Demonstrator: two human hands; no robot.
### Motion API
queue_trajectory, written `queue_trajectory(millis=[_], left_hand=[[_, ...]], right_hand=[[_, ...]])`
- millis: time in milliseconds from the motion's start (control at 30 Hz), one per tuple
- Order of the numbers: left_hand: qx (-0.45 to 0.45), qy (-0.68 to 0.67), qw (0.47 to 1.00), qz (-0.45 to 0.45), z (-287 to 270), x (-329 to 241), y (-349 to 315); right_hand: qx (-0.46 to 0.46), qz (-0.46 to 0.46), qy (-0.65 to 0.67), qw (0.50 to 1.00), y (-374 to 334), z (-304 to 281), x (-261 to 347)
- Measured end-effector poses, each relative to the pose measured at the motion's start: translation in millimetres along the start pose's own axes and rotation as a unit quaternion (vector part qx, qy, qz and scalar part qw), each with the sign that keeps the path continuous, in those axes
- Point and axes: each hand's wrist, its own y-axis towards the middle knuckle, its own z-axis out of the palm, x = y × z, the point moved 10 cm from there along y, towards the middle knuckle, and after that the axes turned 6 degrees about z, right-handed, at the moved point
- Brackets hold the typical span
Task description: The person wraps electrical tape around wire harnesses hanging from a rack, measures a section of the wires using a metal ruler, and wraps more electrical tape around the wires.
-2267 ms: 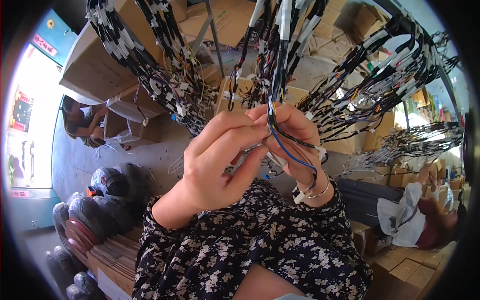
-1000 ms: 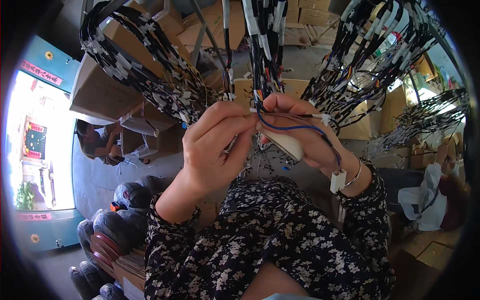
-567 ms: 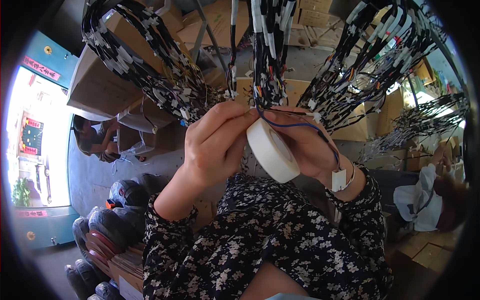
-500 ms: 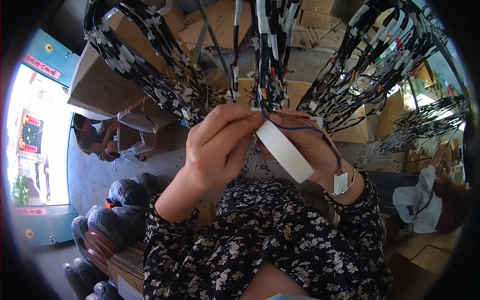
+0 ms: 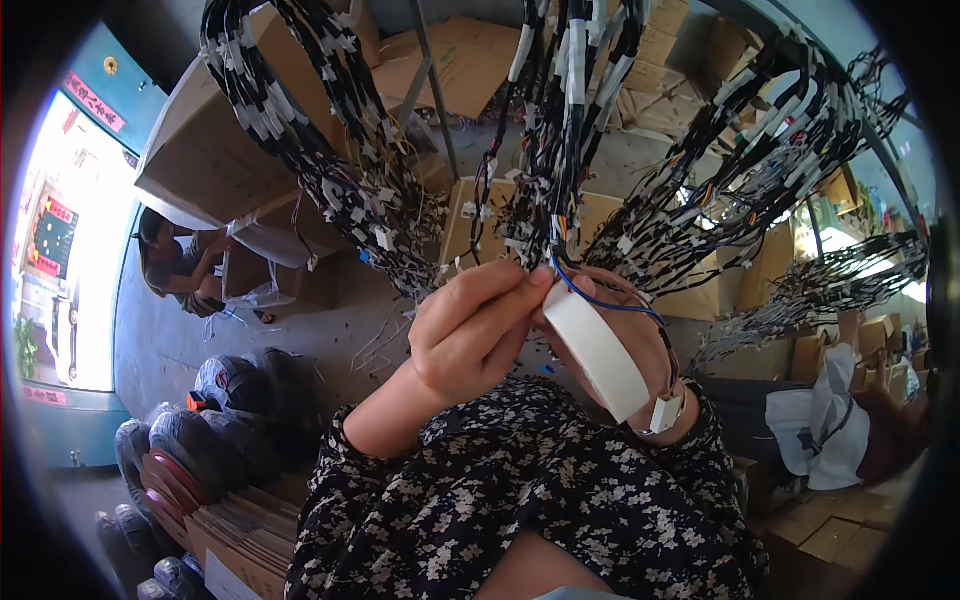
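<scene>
A roll of white tape [image 5: 606,358] hung in mid-air at the centre of the view, in front of the person's body. It was smooth and plain, seen mostly along its broad outer band, tilted so that its upper end leaned to the left and its lower end to the right. Just above it, a thin wire strand [image 5: 559,230] came down, black with yellow, white and orange wires showing. From it a blue wire [image 5: 606,304] curved away to the right, passing over the right hand and turning down toward a small white connector [image 5: 665,413] at the right wrist.

The left hand [image 5: 478,325] reached up from the lower left, its back toward the viewer, the fingers bent and angled up to the right. Its thumb and fingertips were pressed together beside the strand and the top of the roll; what lay between them was hidden. The right hand [image 5: 648,345] rose from the lower right behind the roll, curved inward, with the blue wire lying across it. The roll covered much of its palm and fingers, so how tightly they were closed could not be told. Both wrists were bent inward, and the hands nearly met.

Dark sleeves [image 5: 352,445] with pale flowers covered the forearms. Beyond, thick bundles of black and white cables [image 5: 572,90] hung down near cardboard boxes [image 5: 215,150].
</scene>
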Motion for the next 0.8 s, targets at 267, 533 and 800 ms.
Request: queue_trajectory(millis=[267, 533, 800], left_hand=[[-0.101, -0.016, 0.968, -0.228, -13, 44, -35], [-0.112, -0.039, 0.975, -0.189, -2, 34, -29], [-0.160, -0.041, 0.952, -0.259, 3, 49, -40]], right_hand=[[0.115, -0.085, -0.098, 0.985, 2, 37, 1], [-0.039, -0.185, -0.200, 0.961, 6, 9, 9], [-0.005, -0.132, -0.102, 0.986, 6, 3, -21]])
